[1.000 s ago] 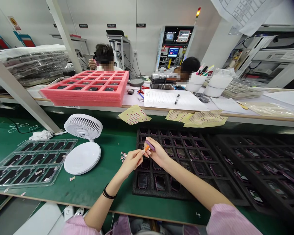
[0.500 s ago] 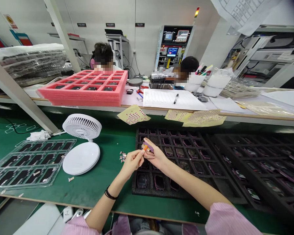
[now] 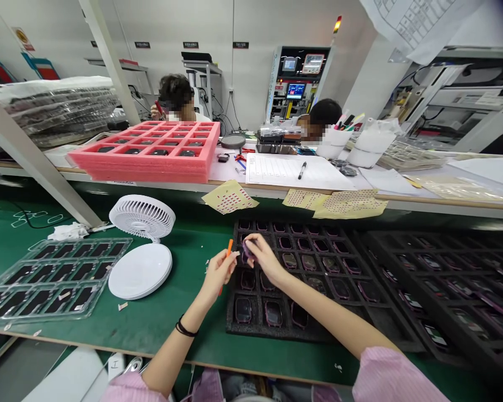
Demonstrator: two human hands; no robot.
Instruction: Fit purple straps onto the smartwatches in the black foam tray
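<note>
My left hand is closed around a slim orange stick-like tool, its upper end standing above the fingers. At those fingertips shows a small pale piece, too small to name. Close beside it, my right hand grips a small purple watch case with fingers curled over it; part of the case is hidden. Both hands are over the left side of a black foam tray, whose pockets hold several purple-rimmed watch cases.
A white fan and a clear plastic tray of dark pieces are on the left. More black foam trays lie right. A shelf ahead bears a pink foam tray and papers. Two people sit beyond.
My hands have moved apart. The left hand went left and down with the orange tool, which now points upward; a pale piece shows at its fingers. The right hand turned over the watch case.
</note>
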